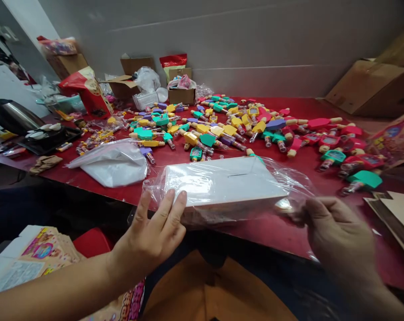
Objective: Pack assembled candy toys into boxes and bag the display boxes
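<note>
A long table with a red top (317,107) runs across the room, its far edge against a plain grey wall (242,40) marked by faint horizontal seams. Beyond the table's far left corner, a pale wall (21,26) meets the grey one, and a cardboard box (66,64) sits there. A large cardboard carton (372,89) lies tilted at the far right corner. A steel kettle (13,117) stands near the left edge. The light is soft and even.

Red Table Spread With Candy Tubes

The red tabletop (298,107) carries a wide scatter of plastic-capped candy tubes (208,129) in yellow, green, purple and red, with a white plastic bag (111,167) nearer the front edge, a black tray (50,139) at left, and cardboard boxes (181,96) along the back
</note>
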A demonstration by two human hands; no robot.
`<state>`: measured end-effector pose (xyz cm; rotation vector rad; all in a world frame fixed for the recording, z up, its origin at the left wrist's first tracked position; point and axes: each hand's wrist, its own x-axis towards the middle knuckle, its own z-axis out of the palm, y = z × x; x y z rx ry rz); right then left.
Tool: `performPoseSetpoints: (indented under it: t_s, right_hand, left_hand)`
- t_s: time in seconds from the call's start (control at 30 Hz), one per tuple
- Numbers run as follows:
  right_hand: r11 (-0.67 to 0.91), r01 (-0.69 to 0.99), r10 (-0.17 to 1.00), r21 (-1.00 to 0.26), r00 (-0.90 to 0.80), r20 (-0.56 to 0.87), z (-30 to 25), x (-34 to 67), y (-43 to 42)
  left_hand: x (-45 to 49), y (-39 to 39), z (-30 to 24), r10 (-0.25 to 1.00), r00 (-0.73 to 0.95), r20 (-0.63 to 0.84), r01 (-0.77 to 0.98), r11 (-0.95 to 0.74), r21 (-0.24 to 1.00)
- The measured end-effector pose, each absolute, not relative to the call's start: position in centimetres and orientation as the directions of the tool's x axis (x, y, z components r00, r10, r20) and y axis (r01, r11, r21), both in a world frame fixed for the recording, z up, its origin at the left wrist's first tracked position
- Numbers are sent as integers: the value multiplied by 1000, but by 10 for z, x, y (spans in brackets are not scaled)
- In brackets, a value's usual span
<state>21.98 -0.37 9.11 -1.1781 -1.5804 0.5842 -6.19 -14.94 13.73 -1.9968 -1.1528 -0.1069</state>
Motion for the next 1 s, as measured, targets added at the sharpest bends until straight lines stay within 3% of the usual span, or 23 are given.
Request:
performPoseSetpoints:
  t_s: [0.1,0.17,0.23,0.27,0.33,0.4,0.47,0.53,0.67,0.8,0.9,1.0]
  right_hand:
    - [605,515,695,-608,33,719,71,207,7]
    - [633,521,649,-573,46,759,67,199,19]
    - [653,490,634,-578,65,771,66,194,30]
    - [671,478,613,-567,74,787,66,193,35]
    - [700,466,574,-541,82,814,62,193,40]
    - [702,473,548,-533,120,828,57,193,42]
    - [680,468,558,-565,169,812,52,194,43]
    - [673,450,568,-587,194,800,50,194,43]
    - [655,412,600,-633,225,767,50,186,43]
    - [434,49,869,-900,241,432,50,166,50]
    - [247,-136,969,-959,12,248,56,146,62]
    - [125,-188,961,-974,-221,166,67,137,68]
  left_hand:
    - [-89,-148,130,592,661,462,727,-350,-591]
    - [-110,-150,121,548,688,476,706,-354,-613]
    - [-125,-155,110,580,579,573,803,-282,-526]
    - [-128,-159,105,602,442,665,893,-223,-391]
    - [-123,-165,95,602,53,797,986,-159,54]
    - [-107,-168,87,592,-288,753,850,-204,486]
    - [-89,-165,85,656,-440,614,639,-251,727]
    - [-77,-159,86,745,-506,435,454,-198,869]
    - [-69,-143,82,737,-639,218,212,-104,972]
    - [-60,-114,62,689,-706,163,174,-53,983]
    - [-57,-97,53,719,-675,163,211,-24,977]
    - [-59,-101,55,738,-643,204,288,-14,958]
